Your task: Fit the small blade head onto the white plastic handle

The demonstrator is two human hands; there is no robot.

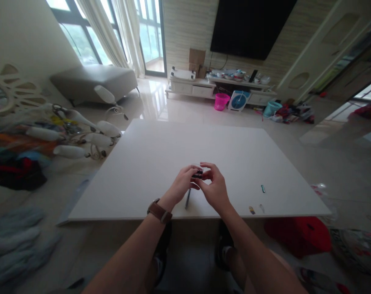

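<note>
Over the near part of a white table [161,151], my left hand [185,181] grips a small black object [197,174] with a clear, shiny edge; its kind cannot be made out. My right hand [214,185] curls around the other side, thumb and fingers at its edge. Beneath the left hand, a thin dark metallic rod [188,199] lies on the tabletop, its upper end hidden by the fingers. To the right of my hands lie a small green battery-like cylinder [263,188], a small yellow and black piece [252,210] and a small clear piece [262,208].
Left of the table stands a lamp with several white shades [99,140]. A red stool-like thing [302,234] sits by the near right corner. Across the floor are a pink basket [221,101], a blue and white fan [239,100] and a low white cabinet [191,87].
</note>
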